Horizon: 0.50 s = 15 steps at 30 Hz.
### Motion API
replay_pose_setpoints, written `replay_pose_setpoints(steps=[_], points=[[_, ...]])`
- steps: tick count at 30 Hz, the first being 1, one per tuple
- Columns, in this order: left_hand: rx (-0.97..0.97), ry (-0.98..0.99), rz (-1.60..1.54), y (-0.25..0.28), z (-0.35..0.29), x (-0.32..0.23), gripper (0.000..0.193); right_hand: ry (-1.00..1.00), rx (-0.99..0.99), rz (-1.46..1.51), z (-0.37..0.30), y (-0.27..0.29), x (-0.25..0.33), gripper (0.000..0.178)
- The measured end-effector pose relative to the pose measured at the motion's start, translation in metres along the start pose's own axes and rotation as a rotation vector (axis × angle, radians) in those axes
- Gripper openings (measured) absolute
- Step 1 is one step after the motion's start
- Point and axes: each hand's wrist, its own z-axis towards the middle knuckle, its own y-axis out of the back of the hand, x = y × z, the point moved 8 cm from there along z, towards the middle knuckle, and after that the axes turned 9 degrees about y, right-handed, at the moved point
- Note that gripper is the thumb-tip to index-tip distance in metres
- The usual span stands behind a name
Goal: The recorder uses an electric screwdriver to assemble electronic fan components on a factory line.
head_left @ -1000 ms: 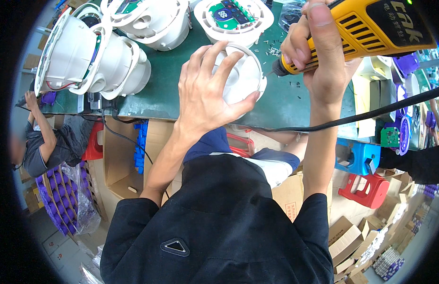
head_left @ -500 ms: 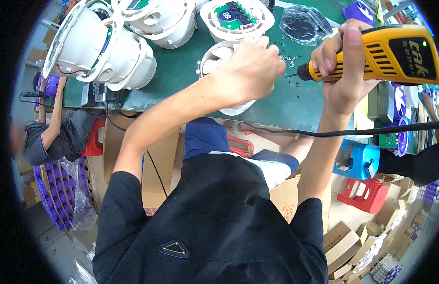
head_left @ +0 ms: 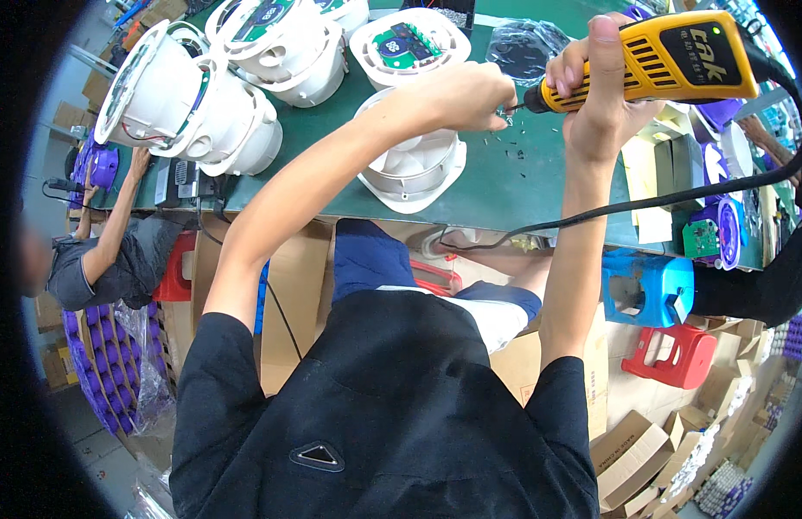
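Note:
My right hand (head_left: 598,104) is wrapped round a yellow and black electric screwdriver (head_left: 677,62), its bit pointing left. At the bit's tip, the fingers of my left hand (head_left: 480,97) are pinched together. Whatever they hold is too small to make out. Small screws (head_left: 524,130) lie scattered on the green table (head_left: 526,186) beside them. Under my left forearm stands a round white plastic housing (head_left: 409,183), partly hidden by the arm. Behind it is another white housing with a green circuit board (head_left: 407,45) on top.
Several white housings (head_left: 236,130) are stacked at the left. A clear bag of dark round parts (head_left: 529,50) lies at the back. The screwdriver's black cable (head_left: 582,220) crosses my right forearm. Co-workers sit at the left and right, near a blue stool (head_left: 647,285) and a red one.
The screwdriver has moved left and slightly up with my right hand. My left hand has shifted from above the white housing to the bit's tip, uncovering more of the housing.

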Motion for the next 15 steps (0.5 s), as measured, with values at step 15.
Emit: replay_pose_setpoints(steps=[15], points=[[0.135, -0.279, -0.073, 0.022, -0.115, 0.039, 0.089, -0.334, 0.138, 0.201, -0.035, -0.013, 0.015, 0.023]])
